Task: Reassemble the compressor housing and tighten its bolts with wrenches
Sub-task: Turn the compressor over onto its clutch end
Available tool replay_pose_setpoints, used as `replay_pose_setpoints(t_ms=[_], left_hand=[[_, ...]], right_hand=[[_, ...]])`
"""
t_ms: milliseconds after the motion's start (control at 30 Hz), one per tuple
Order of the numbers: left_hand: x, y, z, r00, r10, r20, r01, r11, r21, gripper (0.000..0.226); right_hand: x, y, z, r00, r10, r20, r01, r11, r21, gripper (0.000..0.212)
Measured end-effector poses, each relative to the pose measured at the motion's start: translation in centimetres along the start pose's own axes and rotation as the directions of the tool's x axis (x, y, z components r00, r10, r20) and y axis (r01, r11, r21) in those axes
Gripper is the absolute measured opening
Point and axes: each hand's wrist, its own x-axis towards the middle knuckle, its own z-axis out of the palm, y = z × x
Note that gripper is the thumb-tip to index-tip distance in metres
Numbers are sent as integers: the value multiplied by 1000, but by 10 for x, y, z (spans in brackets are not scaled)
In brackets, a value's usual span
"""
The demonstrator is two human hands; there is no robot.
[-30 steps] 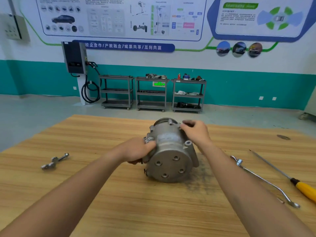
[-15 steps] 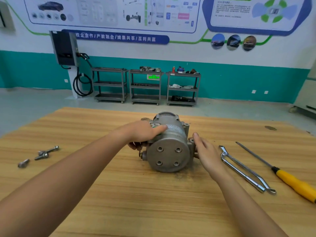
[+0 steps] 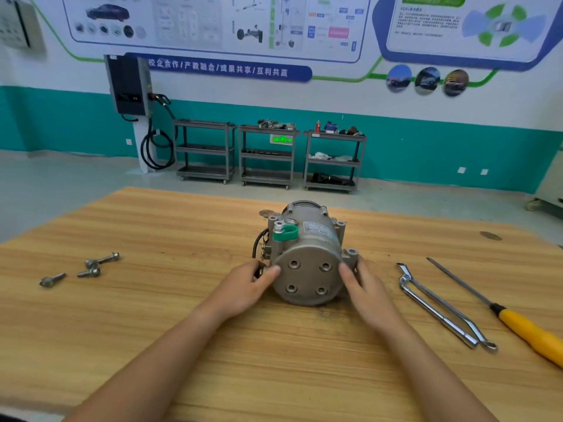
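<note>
The grey compressor (image 3: 307,263) lies on its side on the wooden table (image 3: 152,315), its round end cover with several bolt holes facing me. A green cap (image 3: 285,233) sits on a port at its upper left. My left hand (image 3: 243,289) holds the lower left edge, thumb on the end cover and fingers curled round the side. My right hand (image 3: 367,289) rests flat against the lower right side, just under a mounting ear. Three loose bolts (image 3: 91,264) lie far left. Two wrenches (image 3: 441,309) lie to the right, side by side.
A screwdriver with a yellow handle (image 3: 530,333) lies right of the wrenches, near the table's right edge. Beyond the table's far edge are open floor, three grey shelf carts (image 3: 268,156) and a wall charger (image 3: 129,86).
My left hand has slid from the top of the housing down to its lower left edge, uncovering the green cap. My right hand stays at the right side.
</note>
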Motion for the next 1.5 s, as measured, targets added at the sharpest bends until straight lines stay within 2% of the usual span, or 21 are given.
replay_pose_setpoints(t_ms=[67,167,233,333,400,500,567,600,667,733,800,867,1033,1167,1267,1400,1500], left_hand=[[0,-3,5,998,10,-59,-16,994,-104,24],[-2,-6,7,991,-8,-135,-21,977,-212,23],[-3,-7,4,989,-11,-150,-28,965,-260,26],[-9,3,-4,979,-39,-199,-36,933,-357,32],[-16,14,-9,967,-68,-244,-39,913,-407,47],[-25,29,-20,956,-40,-289,-105,878,-468,71],[-30,43,-30,955,-28,-295,-139,836,-531,61],[-29,51,-38,959,-31,-283,-139,815,-563,51],[-19,67,-57,980,-52,-194,-74,807,-586,50],[3,78,-77,992,-102,-75,47,844,-534,51],[31,80,-88,986,-169,16,156,864,-479,52],[55,80,-89,974,-221,57,222,860,-459,46],[92,70,-91,962,-226,156,269,887,-374,43],[94,60,-102,929,-239,282,335,866,-371,36],[93,61,-103,932,-184,312,306,860,-408,41],[89,78,-94,942,-190,277,283,894,-348,39],[82,89,-90,949,-175,264,252,923,-291,44]], right_hand=[[-2,-1,0,1000,-25,15,25,1000,-9,77],[-2,0,0,999,-37,-2,37,998,-44,82],[-5,-2,2,997,-75,-19,74,996,-46,72],[-11,-12,2,982,-128,-138,131,991,6,47],[-18,-22,0,969,-131,-208,147,987,60,45],[-29,-38,-3,958,-134,-255,168,979,116,41],[-31,-51,-7,950,-124,-287,177,970,167,43],[-29,-59,-11,950,-107,-292,167,967,191,48],[-16,-74,-21,967,-36,-252,97,967,236,61],[0,-91,-31,989,79,-126,-36,949,313,65],[13,-104,-35,984,180,-11,-160,898,409,39],[21,-114,-31,974,227,2,-202,862,465,27],[19,-118,-17,974,214,-71,-162,884,439,25],[-6,-116,-1,992,92,-87,-49,912,408,22],[-18,-115,13,991,22,-134,32,923,383,23],[-25,-106,5,970,76,-229,35,895,444,17],[-27,-97,-9,966,144,-216,-20,871,491,14]])
